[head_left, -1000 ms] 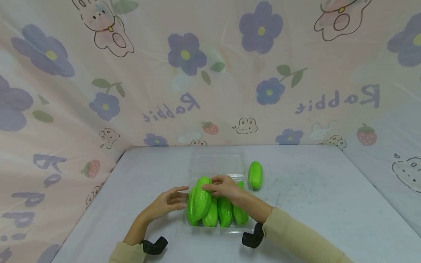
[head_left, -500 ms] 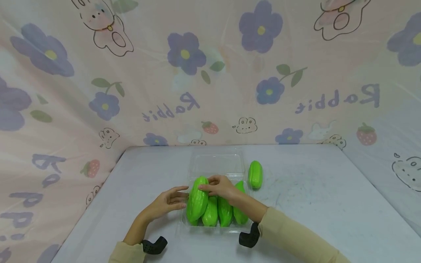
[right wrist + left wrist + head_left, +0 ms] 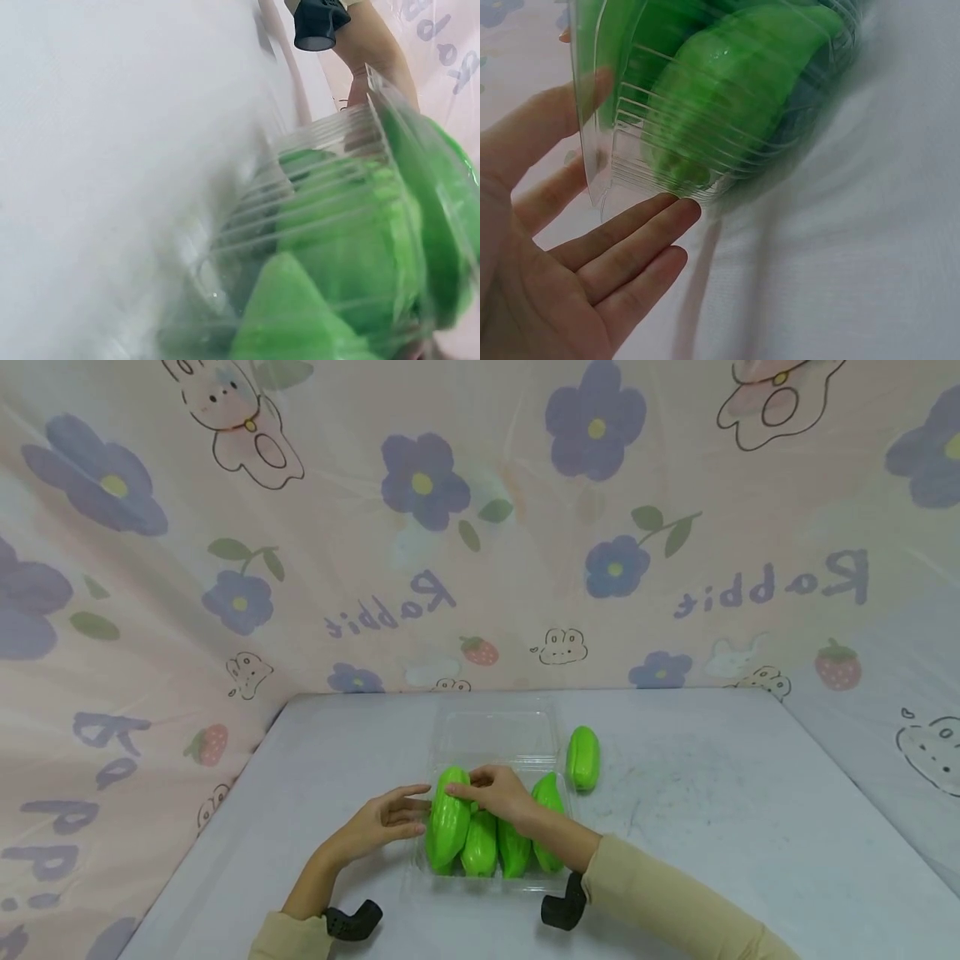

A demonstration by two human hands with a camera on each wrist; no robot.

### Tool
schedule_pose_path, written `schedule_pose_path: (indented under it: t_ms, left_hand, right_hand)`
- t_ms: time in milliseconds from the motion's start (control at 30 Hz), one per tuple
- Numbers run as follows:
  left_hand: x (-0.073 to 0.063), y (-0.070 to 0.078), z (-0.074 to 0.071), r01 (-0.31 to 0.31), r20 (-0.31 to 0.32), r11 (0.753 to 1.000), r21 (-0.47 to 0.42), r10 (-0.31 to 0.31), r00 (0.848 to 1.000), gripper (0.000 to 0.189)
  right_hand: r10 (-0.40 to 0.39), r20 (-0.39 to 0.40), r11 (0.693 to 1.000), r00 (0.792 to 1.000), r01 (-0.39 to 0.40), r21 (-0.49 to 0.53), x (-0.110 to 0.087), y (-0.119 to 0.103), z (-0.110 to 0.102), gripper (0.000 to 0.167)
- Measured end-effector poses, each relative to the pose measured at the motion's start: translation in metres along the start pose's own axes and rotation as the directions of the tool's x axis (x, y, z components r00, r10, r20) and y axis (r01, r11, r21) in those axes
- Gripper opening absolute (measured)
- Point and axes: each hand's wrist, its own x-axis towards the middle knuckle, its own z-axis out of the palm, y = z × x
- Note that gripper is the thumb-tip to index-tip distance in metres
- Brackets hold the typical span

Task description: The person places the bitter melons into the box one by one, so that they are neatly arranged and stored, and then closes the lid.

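The right hand [image 3: 501, 793] pinches a long green fruit [image 3: 450, 818] between its thumb and fingers. That fruit is at the left side of a clear plastic box [image 3: 487, 886], tipped a little, with its top end to the far side. The left hand [image 3: 378, 820] is just left of the box with its fingers loose and not holding anything; I cannot tell if the tips touch the box. More green fruits [image 3: 480, 847] lie side by side in the box, to the right. The lid [image 3: 495, 735] is open on the far side. One loose fruit [image 3: 583, 758] lies on the white worktop [image 3: 697, 827], to the right of the lid.
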Motion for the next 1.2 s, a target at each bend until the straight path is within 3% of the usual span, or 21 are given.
schedule_pose_path:
  t_ms: [333,867,1200]
  left_hand:
    - [0.0,0.001,0.002,0.003,-0.002,1.0,-0.005,-0.003,1.0,0.067]
    - [-0.001,-0.002,0.001,0.001,-0.005,1.0,0.007,-0.001,1.0,0.066]
    - [-0.001,0.0,0.001,0.003,-0.011,1.0,0.023,-0.002,1.0,0.065]
  right_hand:
    - [0.003,0.006,1.0,1.0,-0.004,0.011,-0.002,0.0,-0.002,0.068]
    - [-0.019,0.039,1.0,0.999,0.019,0.007,-0.006,-0.005,-0.004,0.06]
    - [-0.04,0.017,0.997,0.999,0.038,0.068,-0.005,-0.006,-0.01,0.054]
